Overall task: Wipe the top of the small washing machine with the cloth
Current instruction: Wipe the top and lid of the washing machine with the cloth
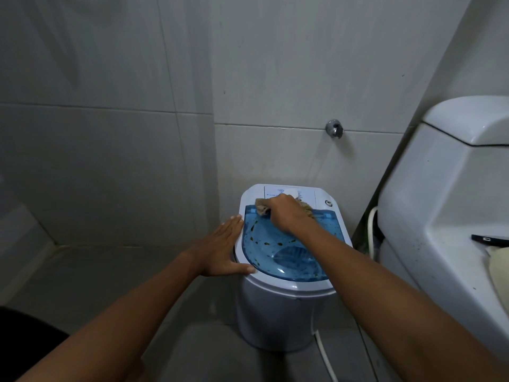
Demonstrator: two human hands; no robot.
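A small white washing machine (275, 312) stands on the floor against the tiled wall. Its top has a clear blue lid (286, 244) dotted with dark spots, and a white control panel with a round knob (291, 192) at the back. My right hand (286, 212) presses a tan cloth (263, 208) onto the back edge of the lid, just in front of the knob. Most of the cloth is hidden under the hand. My left hand (223, 248) lies flat with fingers spread against the machine's left rim.
A white toilet tank (440, 194) stands close on the right, with a dark phone (489, 239) and a pale cloth on its lower ledge. A chrome wall valve (334, 128) sits above the machine. A white hose (323, 351) runs down the machine's right side.
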